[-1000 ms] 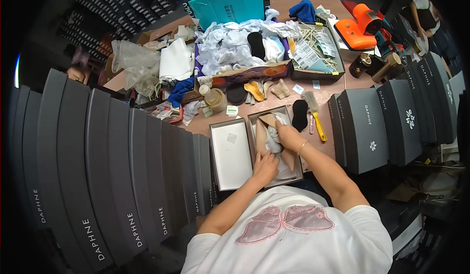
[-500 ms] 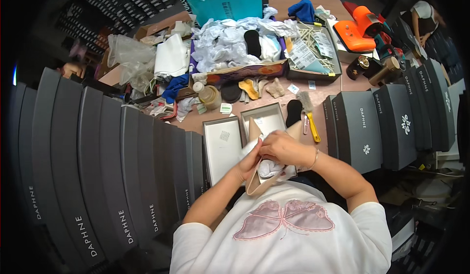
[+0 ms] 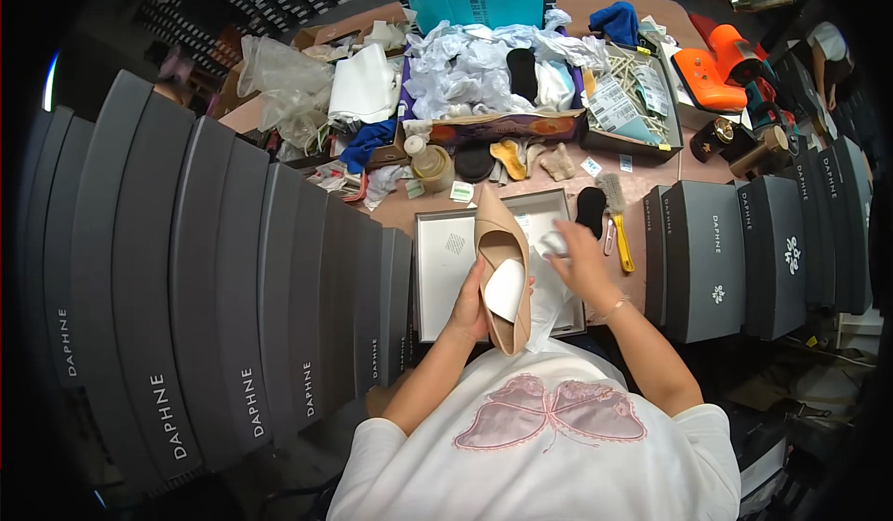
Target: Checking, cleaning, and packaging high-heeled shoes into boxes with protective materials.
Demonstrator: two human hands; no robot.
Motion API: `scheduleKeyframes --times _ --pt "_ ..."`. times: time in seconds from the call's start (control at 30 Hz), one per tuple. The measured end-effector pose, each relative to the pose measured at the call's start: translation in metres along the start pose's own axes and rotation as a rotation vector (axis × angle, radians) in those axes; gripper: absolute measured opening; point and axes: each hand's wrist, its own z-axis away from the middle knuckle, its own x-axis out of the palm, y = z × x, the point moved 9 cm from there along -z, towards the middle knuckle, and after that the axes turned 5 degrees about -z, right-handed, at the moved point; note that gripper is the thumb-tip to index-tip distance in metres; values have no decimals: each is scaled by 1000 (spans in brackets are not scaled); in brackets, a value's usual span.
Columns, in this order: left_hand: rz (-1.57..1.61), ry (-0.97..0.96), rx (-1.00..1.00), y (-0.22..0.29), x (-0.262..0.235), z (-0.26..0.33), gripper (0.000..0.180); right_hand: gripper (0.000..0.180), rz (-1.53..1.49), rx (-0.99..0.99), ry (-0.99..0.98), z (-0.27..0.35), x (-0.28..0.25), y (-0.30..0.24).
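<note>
Beside the pinkish worktable (image 3: 662,169), tall dark-grey cardboard boxes (image 3: 279,307) stand at left. Unwrapping seems the present step; the next move probably calls for a steady left hold. The left hand (image 3: 472,305), fingers curled, grips one beige pointed shoe (image 3: 499,223), toe away, above the white-lined cardboard tray (image 3: 442,284). At right, the bent right hand (image 3: 584,265) pinches crumpled white paper (image 3: 552,244).

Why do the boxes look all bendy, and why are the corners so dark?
In the head view, the wide lens curves the gray boxes near the left rim; in the head view, the corners fade to black around the round image; also in the head view, the shoe, nearer the middle, looks less bent.
</note>
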Motion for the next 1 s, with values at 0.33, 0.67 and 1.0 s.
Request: scheduleKeyframes --times 0.33,0.67,1.0 --pt "-59 108 183 -6 -28 -3 54 32 126 -308 -490 24 27 -113" --pt "-244 281 83 -24 -19 15 48 12 124 -190 -246 -5 72 -56" --pt "-159 174 -49 -22 -30 29 60 34 954 -222 -679 -17 111 95"
